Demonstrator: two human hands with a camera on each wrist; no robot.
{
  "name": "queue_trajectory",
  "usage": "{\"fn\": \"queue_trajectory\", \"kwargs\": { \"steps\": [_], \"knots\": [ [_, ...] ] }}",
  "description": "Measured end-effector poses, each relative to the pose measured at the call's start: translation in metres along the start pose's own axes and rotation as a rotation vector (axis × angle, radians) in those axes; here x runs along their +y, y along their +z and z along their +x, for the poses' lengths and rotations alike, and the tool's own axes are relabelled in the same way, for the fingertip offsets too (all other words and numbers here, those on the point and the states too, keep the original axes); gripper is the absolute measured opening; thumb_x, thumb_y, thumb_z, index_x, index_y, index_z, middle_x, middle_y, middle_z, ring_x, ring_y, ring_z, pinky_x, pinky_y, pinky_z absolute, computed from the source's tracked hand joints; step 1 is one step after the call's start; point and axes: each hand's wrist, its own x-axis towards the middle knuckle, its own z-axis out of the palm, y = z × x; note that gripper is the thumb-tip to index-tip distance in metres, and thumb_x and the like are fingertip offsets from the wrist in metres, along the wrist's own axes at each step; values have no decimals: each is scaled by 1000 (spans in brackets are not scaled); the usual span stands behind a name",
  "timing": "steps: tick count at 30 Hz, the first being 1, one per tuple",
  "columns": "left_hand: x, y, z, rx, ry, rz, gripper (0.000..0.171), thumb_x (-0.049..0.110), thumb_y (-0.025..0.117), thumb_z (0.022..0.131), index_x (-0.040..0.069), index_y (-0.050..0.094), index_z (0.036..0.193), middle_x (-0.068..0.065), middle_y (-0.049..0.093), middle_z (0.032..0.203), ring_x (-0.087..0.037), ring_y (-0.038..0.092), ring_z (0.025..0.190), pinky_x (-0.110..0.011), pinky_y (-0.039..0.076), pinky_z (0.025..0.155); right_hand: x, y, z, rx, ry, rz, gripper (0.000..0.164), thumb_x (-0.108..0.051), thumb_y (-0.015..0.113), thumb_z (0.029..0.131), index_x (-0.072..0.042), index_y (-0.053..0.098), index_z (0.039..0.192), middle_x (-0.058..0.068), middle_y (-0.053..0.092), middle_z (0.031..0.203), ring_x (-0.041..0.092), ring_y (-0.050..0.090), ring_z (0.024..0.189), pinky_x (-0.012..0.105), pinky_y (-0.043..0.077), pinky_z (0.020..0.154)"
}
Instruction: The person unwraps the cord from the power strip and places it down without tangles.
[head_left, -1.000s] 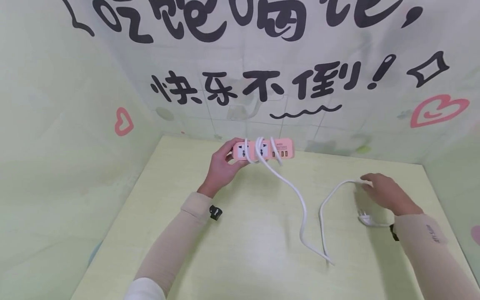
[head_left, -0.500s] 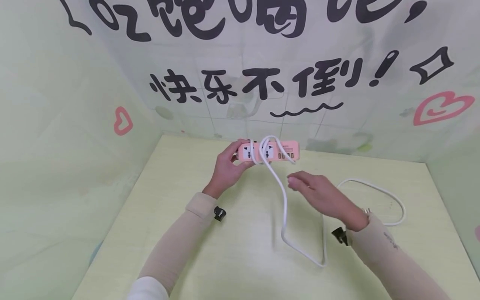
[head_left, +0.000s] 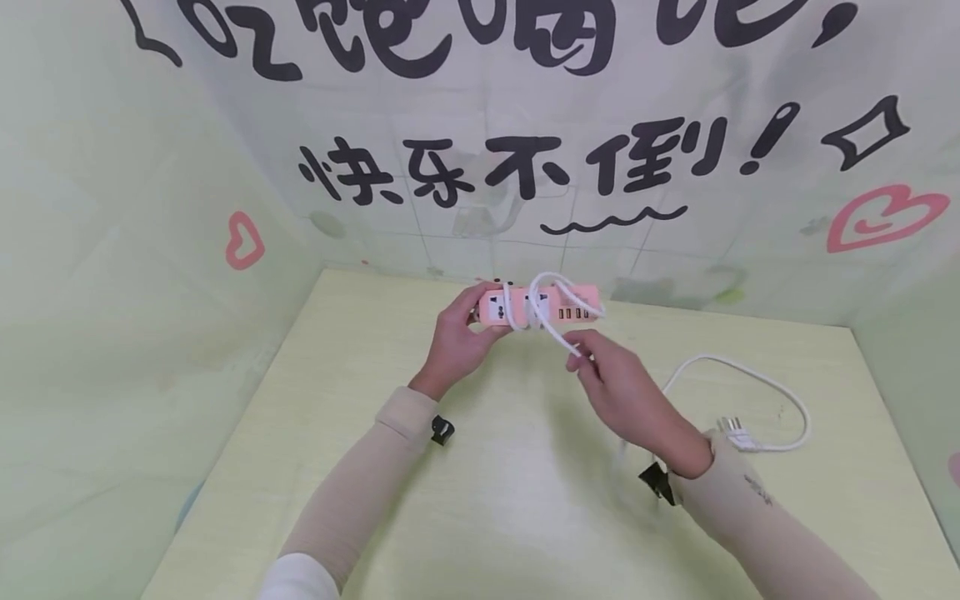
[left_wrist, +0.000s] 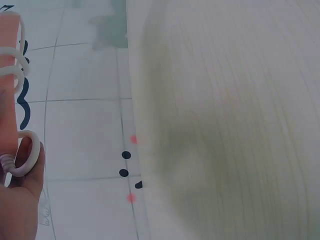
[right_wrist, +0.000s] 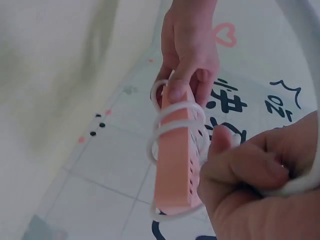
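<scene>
Left hand (head_left: 457, 343) grips one end of the long pink plastic power strip (right_wrist: 172, 160), raised above the pale-yellow table (head_left: 487, 517). Right hand (head_left: 626, 390), off the cord 0.5 s ago, now pinches the flexible white cord (head_left: 558, 337) looped round the strip; both held. White pronged plug (head_left: 738, 435) lies right.

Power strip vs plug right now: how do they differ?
Colour: the power strip has a pink body; the plug is white.
Size: the power strip is clearly longer than the plug.
Pose: the power strip is gripped in the left hand; the plug lies on the table, held by neither hand.
Shared: white cord attaches to both.
</scene>
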Motion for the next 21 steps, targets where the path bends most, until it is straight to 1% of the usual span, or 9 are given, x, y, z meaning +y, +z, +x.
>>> {"fn": "queue_trajectory", "kwargs": {
  "steps": [2, 4, 6, 8, 10, 13, 16, 17, 21],
  "knots": [
    [-1, -1, 0, 1, -4, 13, 57, 11, 83, 85, 15, 60, 136, -4, 65, 134, -17, 63, 111, -33, 59, 93, 1, -9, 0, 98, -151, -173, 35, 5, 51, 99, 2, 60, 133, 11, 68, 97, 16, 55, 73, 27, 50, 62],
    [-2, -1, -1, -13, -4, 30, 56, 12, 83, 85, 17, 61, 136, -3, 66, 131, -16, 63, 109, -34, 59, 92, 5, -18, 2, 192, -304, -316, 38, 9, 58, 95, -1, 64, 131, 10, 66, 95, 17, 57, 76, 29, 52, 63],
    [-2, -1, -2, -39, 0, 39, 55, 11, 83, 84, 17, 61, 135, -2, 66, 127, -16, 64, 107, -36, 58, 91, 8, -28, 5, 255, -430, -410, 43, 13, 65, 90, -4, 67, 129, 9, 65, 94, 17, 58, 73, 30, 54, 60],
    [-3, 0, -4, -68, 4, 51, 55, 11, 83, 84, 18, 61, 134, -1, 67, 125, -15, 64, 106, -36, 58, 91, 9, -39, 10, 288, -513, -453, 46, 15, 68, 86, -6, 68, 127, 9, 65, 94, 17, 59, 72, 30, 54, 58],
    [-2, 2, -6, -94, 14, 50, 56, 9, 83, 84, 17, 61, 134, -1, 67, 126, -15, 64, 107, -36, 58, 92, 9, -49, 14, 295, -544, -457, 48, 17, 70, 84, -7, 69, 125, 8, 65, 94, 17, 58, 70, 30, 53, 56],
    [-1, 4, -8, -127, 31, 46, 56, 8, 83, 84, 17, 60, 135, -1, 66, 129, -16, 64, 109, -37, 58, 92, 7, -62, 20, 327, -552, -461, 43, 16, 71, 84, -5, 71, 121, 10, 66, 93, 21, 63, 73, 32, 56, 59],
    [1, 6, -9, -155, 38, 37, 57, 8, 83, 84, 17, 60, 135, -1, 66, 130, -17, 63, 109, -39, 59, 92, 6, -72, 24, 369, -537, -465, 38, 14, 72, 85, -3, 73, 118, 13, 67, 90, 24, 65, 75, 35, 58, 63],
    [2, 7, -9, -160, 38, 35, 57, 8, 83, 84, 17, 60, 135, -1, 66, 130, -16, 63, 108, -39, 59, 92, 7, -75, 26, 382, -530, -466, 36, 13, 72, 85, -3, 74, 118, 13, 67, 89, 24, 65, 75, 34, 58, 63],
    [5, 7, -11, -168, 20, -7, 57, 7, 83, 84, 18, 61, 135, 0, 66, 131, -16, 62, 109, -33, 59, 91, 20, -84, 32, 414, -471, -464, 33, 13, 70, 87, -1, 75, 117, 15, 69, 87, 23, 62, 71, 34, 52, 59]
  ]
}}
